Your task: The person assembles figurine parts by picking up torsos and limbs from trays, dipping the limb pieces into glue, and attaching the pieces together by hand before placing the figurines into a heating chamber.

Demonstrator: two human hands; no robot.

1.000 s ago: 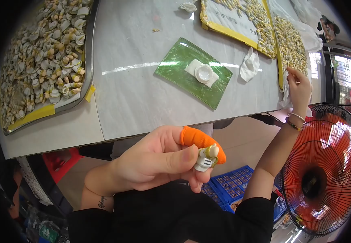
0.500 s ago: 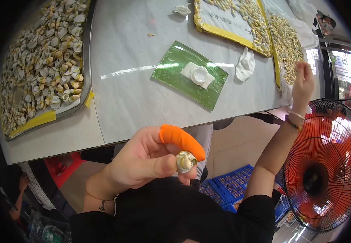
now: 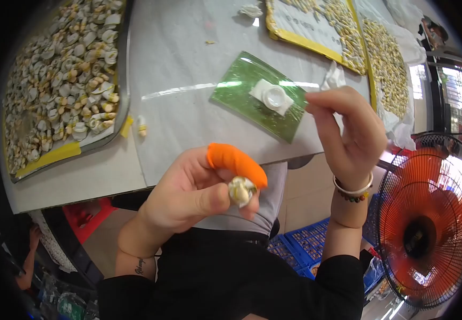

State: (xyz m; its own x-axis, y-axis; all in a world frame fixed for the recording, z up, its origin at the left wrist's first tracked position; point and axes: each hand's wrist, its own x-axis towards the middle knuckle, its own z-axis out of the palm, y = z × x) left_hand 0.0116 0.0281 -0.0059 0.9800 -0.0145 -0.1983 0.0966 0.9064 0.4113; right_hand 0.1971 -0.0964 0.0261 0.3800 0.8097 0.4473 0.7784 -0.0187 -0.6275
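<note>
My left hand [image 3: 193, 186], with an orange cover on its index finger, pinches a small white and cream figurine [image 3: 241, 192] in front of the table's near edge. Raised over the table's near edge, my right hand [image 3: 348, 128] has its thumb and index finger brought close together; whether something small is between them I cannot make out. Just beyond its fingertips lies a green glass plate [image 3: 241, 77] bearing a white pad and a small round white dish [image 3: 274, 97]. A single small figurine [image 3: 142, 127] lies on the table by the left tray.
At the left is a tray [image 3: 58, 151] heaped with small figurine pieces. Yellow-edged trays [image 3: 316, 50] of small yellowish pieces stand at the back right. An orange fan [image 3: 420, 234] is at the right, blue crates [image 3: 308, 240] below. A person's arm [image 3: 30, 258] shows lower left.
My right hand has moved left from the right-hand tray towards the green plate. A single figurine now lies beside the left tray. My left hand has risen slightly, still holding its figurine.
</note>
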